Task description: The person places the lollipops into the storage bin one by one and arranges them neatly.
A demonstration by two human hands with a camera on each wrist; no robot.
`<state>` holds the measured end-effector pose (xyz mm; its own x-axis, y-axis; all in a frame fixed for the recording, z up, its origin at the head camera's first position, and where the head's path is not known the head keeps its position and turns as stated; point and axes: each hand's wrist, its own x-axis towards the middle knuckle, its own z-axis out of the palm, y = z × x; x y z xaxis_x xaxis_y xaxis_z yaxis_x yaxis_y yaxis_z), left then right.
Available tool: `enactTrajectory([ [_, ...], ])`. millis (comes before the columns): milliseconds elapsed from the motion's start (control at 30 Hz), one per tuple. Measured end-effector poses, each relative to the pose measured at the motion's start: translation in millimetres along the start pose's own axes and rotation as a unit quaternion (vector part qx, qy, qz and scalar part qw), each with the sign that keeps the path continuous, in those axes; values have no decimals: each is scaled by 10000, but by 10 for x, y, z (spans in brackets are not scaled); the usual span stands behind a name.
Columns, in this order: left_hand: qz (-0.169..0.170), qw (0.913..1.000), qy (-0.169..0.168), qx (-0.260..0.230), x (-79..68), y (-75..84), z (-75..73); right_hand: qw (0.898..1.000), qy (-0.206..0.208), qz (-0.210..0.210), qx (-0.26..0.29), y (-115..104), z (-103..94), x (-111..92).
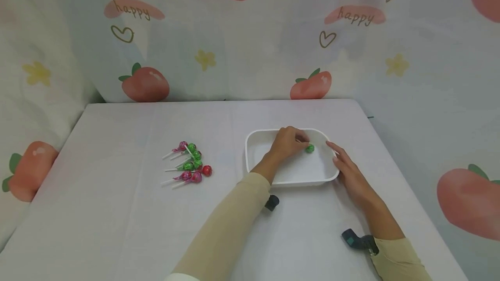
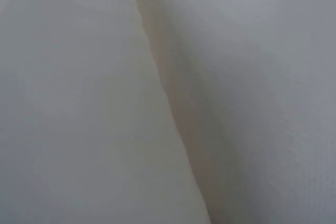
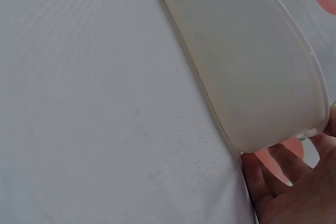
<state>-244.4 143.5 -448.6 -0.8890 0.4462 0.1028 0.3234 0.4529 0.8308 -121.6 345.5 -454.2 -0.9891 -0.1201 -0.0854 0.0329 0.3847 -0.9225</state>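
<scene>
In the head view my left hand [image 1: 288,143] reaches inside a white tray [image 1: 292,183]. Its fingers pinch a green-wrapped lollipop [image 1: 310,148] whose round head shows past the fingertips; the stick is hidden by the hand. Along the tray's right end lies my right hand [image 1: 349,172], fingers extended and touching the rim and outer wall. The right wrist view shows that hand [image 3: 294,182] with its fingertips against the tray's corner [image 3: 262,124]. From the left wrist only the tray's pale side wall [image 2: 94,108] and the cloth appear, with no hand in sight.
Left of the tray, several lollipops lie in a loose group, among them a red one [image 1: 207,170], a pink one [image 1: 196,177] and a green one [image 1: 188,166]. A white cloth covers the table [image 1: 129,229], and a fruit-print curtain [image 1: 250,47] hangs behind it.
</scene>
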Motion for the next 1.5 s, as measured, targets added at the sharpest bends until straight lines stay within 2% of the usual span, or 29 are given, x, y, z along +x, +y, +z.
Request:
enactTrajectory([
  [333, 165, 9973, -148, 701, -41, -63, -109, 10000, 56, -6, -71, -1, 4, 12],
  [600, 310, 9864, -176, 1605, -61, -30, -96, 10000, 48, -81, -25, -6, 8, 5],
  [1167, 311, 9892, -249, 1413, -93, -5, -176, 9999, 104, 13, -121, -9, 17, 0],
  [1500, 82, 9832, -515, 1749, -147, 4, -288, 9999, 89, -53, -122, -15, 14, 1],
])
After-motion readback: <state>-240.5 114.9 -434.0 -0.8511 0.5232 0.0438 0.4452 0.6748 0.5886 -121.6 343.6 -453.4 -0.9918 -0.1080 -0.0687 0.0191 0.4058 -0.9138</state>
